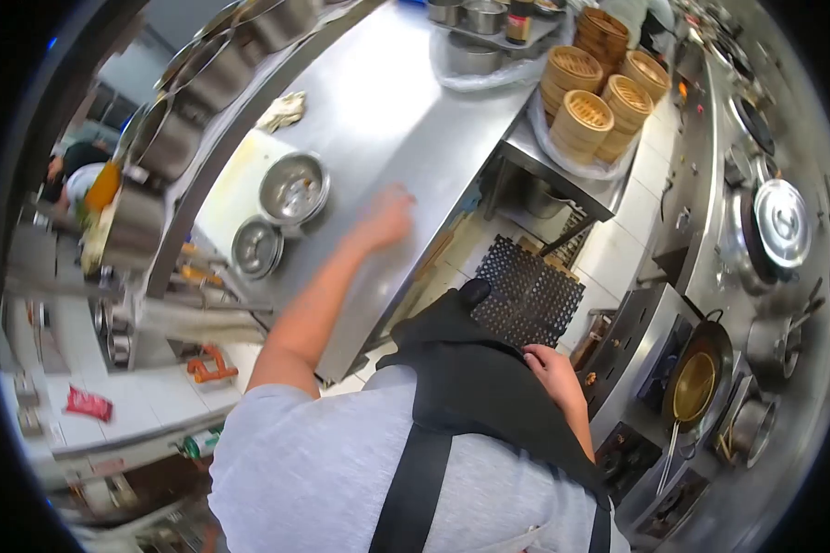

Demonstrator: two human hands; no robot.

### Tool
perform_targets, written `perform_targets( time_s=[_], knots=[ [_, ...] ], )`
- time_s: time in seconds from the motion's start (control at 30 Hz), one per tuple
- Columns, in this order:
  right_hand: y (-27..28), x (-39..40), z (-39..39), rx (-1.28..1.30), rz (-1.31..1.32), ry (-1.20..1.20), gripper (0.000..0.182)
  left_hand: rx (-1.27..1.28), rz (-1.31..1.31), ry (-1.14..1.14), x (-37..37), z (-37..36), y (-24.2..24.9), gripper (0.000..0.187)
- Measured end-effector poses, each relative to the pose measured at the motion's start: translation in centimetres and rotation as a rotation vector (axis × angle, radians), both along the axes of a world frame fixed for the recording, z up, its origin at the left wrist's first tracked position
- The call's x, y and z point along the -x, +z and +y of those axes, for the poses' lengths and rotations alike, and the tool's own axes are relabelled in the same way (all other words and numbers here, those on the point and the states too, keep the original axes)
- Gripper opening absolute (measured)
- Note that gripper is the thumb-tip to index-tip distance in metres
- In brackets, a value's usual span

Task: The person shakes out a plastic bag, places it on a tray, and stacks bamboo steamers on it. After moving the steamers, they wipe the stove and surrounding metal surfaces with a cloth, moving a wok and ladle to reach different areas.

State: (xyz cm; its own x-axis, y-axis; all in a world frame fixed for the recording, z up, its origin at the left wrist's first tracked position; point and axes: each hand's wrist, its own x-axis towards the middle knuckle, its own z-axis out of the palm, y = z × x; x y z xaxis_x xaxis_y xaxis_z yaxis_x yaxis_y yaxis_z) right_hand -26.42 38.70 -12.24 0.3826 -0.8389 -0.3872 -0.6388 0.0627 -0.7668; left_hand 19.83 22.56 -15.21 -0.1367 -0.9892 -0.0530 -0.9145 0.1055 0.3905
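My left hand (pixel 387 219) is over the steel worktop (pixel 369 120), smeared by motion, so I cannot make out its fingers or anything in them. Left of it on the counter are a larger steel bowl (pixel 294 188), with small contents I cannot identify, and a smaller stack of steel bowls (pixel 256 247). Both stand by a white cutting board (pixel 235 189). My right hand (pixel 555 376) hangs low beside the edge of my black apron (pixel 489 387). Its visible fingers look loosely extended near the cloth, and I see nothing held.
Bamboo steamers (pixel 585 120) are stacked on a lower steel stand ahead. A crumpled cloth (pixel 282 111) lies beyond the board. A perforated black mat (pixel 528 290) covers part of the floor. To the right, a wok (pixel 699 378) sits on the stove. Pots (pixel 217 78) line a left shelf.
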Motion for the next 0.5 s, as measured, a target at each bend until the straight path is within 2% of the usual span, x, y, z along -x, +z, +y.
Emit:
perform_targets(
  time_s=[0.03,0.07,0.13,0.17,0.2,0.23,0.27,0.3,0.33,0.37,0.4,0.43,0.47,0.5],
  knots=[
    [0.7,-0.4,-1.1,-0.037,0.053,-0.06,0.032,0.011,-0.118,0.045,-4.2,-6.1,3.1,0.048],
    [0.8,-0.5,-2.8,-0.048,0.094,-0.082,0.032,0.04,-0.149,0.13,-6.5,-9.3,4.3,0.054],
    [0.1,-0.2,-4.0,-0.027,0.077,-0.151,0.032,0.064,-0.148,0.173,-15.4,-16.0,1.0,0.059],
    [0.3,-0.3,-5.0,-0.047,0.104,-0.173,0.032,0.089,-0.226,0.274,-19.0,-18.7,-0.4,0.063],
    [0.8,-0.6,-5.9,-0.076,0.129,-0.205,0.032,0.083,-0.3,0.28,-23.4,-20.8,-1.8,0.069],
    [1.3,-1.0,-6.7,-0.101,0.148,-0.25,0.031,0.107,-0.483,0.186,-29.8,-23.5,-4.8,0.073],
    [1.5,-1.0,-7.5,-0.134,0.174,-0.292,0.031,0.008,-0.714,0.314,-32.3,-25.5,-5.5,0.082],
    [0.9,-0.9,-7.6,-0.1,0.192,-0.336,0.03,-0.133,-0.781,0.316,-22.8,-23.6,4.6,0.074],
    [0.4,-0.9,-7.7,-0.062,0.216,-0.367,0.03,-0.137,-0.667,0.207,-31.4,-26.5,-0.4,0.065],
    [0.6,-1.3,-7.9,-0.127,0.238,-0.427,0.03,-0.075,-0.617,0.234,-32.3,-26.9,-0.8,0.059],
    [0.7,-1.7,-8.3,-0.182,0.254,-0.474,0.03,-0.134,-0.676,0.468,-38.0,-29.1,-5.6,0.051],
    [0.3,-2.1,-7.9,-0.216,0.279,-0.503,0.03,-0.137,-0.61,0.651,-39.8,-29.6,-6.9,0.059],
    [-0.6,-2.4,-7.3,-0.246,0.301,-0.532,0.031,-0.015,-0.686,0.769,-41.4,-30.4,-9.0,0.08],
    [-1.4,-2.7,-6.7,-0.273,0.309,-0.541,0.031,-0.034,-0.712,0.732,-42.4,-30.9,-9.3,0.083]
  ],
)
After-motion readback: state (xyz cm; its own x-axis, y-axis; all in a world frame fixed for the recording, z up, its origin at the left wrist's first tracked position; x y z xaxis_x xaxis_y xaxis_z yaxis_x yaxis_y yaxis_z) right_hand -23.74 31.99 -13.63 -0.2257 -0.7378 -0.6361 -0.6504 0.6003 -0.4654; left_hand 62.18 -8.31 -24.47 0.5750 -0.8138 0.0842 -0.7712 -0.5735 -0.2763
